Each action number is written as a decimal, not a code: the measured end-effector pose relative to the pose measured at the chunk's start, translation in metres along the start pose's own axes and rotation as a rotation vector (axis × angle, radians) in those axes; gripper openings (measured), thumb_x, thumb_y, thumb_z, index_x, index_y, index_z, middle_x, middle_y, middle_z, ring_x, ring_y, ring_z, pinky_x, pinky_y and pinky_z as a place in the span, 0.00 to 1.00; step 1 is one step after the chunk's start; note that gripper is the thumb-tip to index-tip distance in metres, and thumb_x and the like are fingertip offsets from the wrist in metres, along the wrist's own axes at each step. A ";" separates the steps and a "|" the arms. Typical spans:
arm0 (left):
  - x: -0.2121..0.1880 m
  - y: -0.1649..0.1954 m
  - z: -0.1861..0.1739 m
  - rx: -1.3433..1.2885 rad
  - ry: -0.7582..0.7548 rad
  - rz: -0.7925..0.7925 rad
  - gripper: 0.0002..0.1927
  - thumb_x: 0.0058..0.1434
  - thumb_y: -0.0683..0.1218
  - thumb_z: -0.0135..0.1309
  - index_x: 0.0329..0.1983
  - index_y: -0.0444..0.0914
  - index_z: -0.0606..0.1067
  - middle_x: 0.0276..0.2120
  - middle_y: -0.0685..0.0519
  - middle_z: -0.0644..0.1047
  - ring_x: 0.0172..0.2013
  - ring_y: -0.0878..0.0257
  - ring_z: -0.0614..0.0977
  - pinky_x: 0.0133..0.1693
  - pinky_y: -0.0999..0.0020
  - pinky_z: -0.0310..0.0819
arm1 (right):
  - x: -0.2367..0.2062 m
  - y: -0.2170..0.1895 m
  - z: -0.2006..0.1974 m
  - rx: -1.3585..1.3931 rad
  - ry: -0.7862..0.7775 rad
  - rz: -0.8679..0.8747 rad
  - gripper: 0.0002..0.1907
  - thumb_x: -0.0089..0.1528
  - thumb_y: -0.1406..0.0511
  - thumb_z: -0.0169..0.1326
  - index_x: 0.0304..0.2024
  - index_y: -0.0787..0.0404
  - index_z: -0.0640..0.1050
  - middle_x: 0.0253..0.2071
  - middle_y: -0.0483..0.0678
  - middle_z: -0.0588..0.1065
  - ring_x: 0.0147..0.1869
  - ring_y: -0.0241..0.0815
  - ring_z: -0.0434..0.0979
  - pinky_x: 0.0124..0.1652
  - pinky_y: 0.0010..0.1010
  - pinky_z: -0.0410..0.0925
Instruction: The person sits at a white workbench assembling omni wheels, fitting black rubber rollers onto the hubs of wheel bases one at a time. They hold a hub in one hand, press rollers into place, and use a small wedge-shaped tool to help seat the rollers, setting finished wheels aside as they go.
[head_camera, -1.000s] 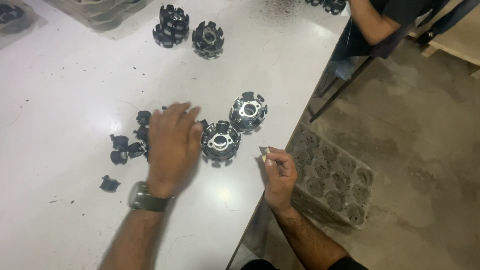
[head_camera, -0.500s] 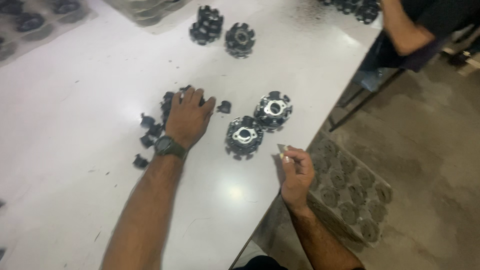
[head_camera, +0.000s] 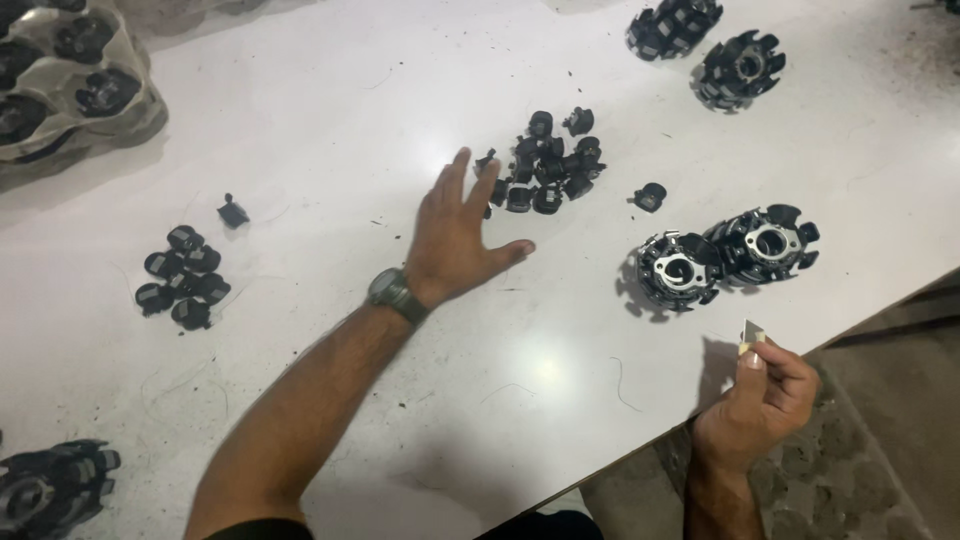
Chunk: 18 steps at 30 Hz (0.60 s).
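1. At the far left edge, a plastic tray (head_camera: 60, 90) with dark parts in its pockets lies on the white table (head_camera: 300, 120); at the lower left corner a black round part (head_camera: 45, 490) with slots is partly cut by the picture edge.
2. A small group of black caps (head_camera: 182, 278) lies on the left of the table; one single black piece (head_camera: 233, 211) is just above it, apart from the group.
3. The left hand (head_camera: 455, 240) is flat above the table with the fingers spread and released; it grasps nothing; a dark wristwatch (head_camera: 396, 294) is on the wrist; the fingertips point to the pile of small black parts (head_camera: 548, 170), which is just beside them.
4. One loose black cap (head_camera: 650, 196) lies between this pile and two round slotted parts (head_camera: 725, 255); these two stand side by side, touching, near the table edge.
5. Two more round slotted parts (head_camera: 705, 45) lie at the top, well apart from the hands.
6. The right hand (head_camera: 760, 400) is beyond the table edge; it pinches a small thin light-coloured piece (head_camera: 752, 332) between thumb and fingers, the other fingers curled.
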<state>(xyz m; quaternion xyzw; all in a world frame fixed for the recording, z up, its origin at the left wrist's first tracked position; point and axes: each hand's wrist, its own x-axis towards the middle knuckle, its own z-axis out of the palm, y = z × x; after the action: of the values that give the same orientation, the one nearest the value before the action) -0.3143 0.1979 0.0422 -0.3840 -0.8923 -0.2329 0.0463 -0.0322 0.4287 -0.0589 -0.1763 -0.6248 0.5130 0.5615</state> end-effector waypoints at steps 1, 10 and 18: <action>0.009 0.003 0.006 -0.025 0.001 -0.016 0.59 0.52 0.72 0.63 0.76 0.37 0.53 0.72 0.27 0.47 0.70 0.31 0.53 0.64 0.36 0.51 | 0.001 0.001 0.000 0.005 0.004 0.008 0.04 0.75 0.71 0.53 0.50 0.69 0.72 0.45 0.47 0.73 0.44 0.29 0.71 0.43 0.16 0.64; 0.095 0.062 0.036 0.115 -0.088 -0.228 0.57 0.53 0.82 0.43 0.78 0.48 0.52 0.76 0.37 0.46 0.72 0.31 0.51 0.62 0.33 0.57 | 0.001 0.004 -0.002 -0.070 -0.037 -0.001 0.03 0.75 0.75 0.49 0.51 0.71 0.71 0.48 0.52 0.74 0.48 0.34 0.73 0.53 0.22 0.70; 0.092 0.102 0.057 0.207 -0.025 0.345 0.37 0.68 0.73 0.33 0.75 0.54 0.57 0.76 0.46 0.50 0.75 0.46 0.49 0.70 0.30 0.40 | -0.002 0.014 -0.008 -0.116 -0.046 -0.055 0.04 0.75 0.74 0.50 0.51 0.71 0.71 0.46 0.51 0.72 0.47 0.33 0.72 0.52 0.20 0.70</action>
<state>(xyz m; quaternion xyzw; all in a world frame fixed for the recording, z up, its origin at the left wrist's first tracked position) -0.3012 0.3450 0.0542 -0.5274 -0.8329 -0.1236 0.1138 -0.0299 0.4361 -0.0725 -0.1796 -0.6709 0.4642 0.5496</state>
